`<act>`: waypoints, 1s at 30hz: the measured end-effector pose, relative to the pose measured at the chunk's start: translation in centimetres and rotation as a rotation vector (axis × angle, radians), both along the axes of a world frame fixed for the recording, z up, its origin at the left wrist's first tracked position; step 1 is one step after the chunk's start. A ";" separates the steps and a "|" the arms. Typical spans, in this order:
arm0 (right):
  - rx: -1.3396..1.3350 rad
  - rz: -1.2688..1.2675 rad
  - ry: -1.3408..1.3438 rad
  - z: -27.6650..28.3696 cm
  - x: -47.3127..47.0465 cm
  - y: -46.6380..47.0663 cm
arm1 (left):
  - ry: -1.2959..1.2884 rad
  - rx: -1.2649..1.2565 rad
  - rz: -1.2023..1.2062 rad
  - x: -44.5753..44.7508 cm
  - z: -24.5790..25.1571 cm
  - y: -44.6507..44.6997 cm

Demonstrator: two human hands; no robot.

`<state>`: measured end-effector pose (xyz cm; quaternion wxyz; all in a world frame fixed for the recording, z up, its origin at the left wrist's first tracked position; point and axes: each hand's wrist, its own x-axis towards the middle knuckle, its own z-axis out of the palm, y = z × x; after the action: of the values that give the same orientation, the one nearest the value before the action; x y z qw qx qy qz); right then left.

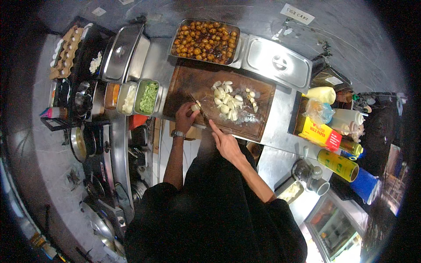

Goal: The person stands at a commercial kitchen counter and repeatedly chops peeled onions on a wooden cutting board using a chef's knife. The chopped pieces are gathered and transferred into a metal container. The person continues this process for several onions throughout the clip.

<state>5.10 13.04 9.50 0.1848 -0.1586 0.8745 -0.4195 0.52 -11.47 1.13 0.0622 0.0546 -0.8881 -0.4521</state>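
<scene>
My right hand [227, 144] grips a kitchen knife [201, 111], its index finger stretched along the blade's back. The handle is hidden inside the fist. With bent fingers, my left hand [185, 117] holds a small pale onion piece [195, 107] against the wooden cutting board [189, 77], just left of the blade. A heap of cut onion pieces [227, 100] lies right of the knife. Farther right is a smaller group of onion trimmings [252, 97]. Whitish wet smears show on the board near its front right.
Behind the board stand a steel pan of small browned potatoes [205, 42] and a lidded steel pan [278, 60]. Containers of chopped greens [149, 97] and white pieces [129, 98] sit at left. A wax paper box [317, 131] and squeeze bottles [347, 120] are at right.
</scene>
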 end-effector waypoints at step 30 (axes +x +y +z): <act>0.018 -0.154 -0.067 -3.9 -3.5 -1.4 | 0.104 -0.142 -0.133 -0.9 -0.1 -3.1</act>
<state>1.57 11.67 5.64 0.1826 -0.0751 0.8812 -0.4295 -0.42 -14.53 1.08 0.0815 -0.0326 -0.9153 -0.3932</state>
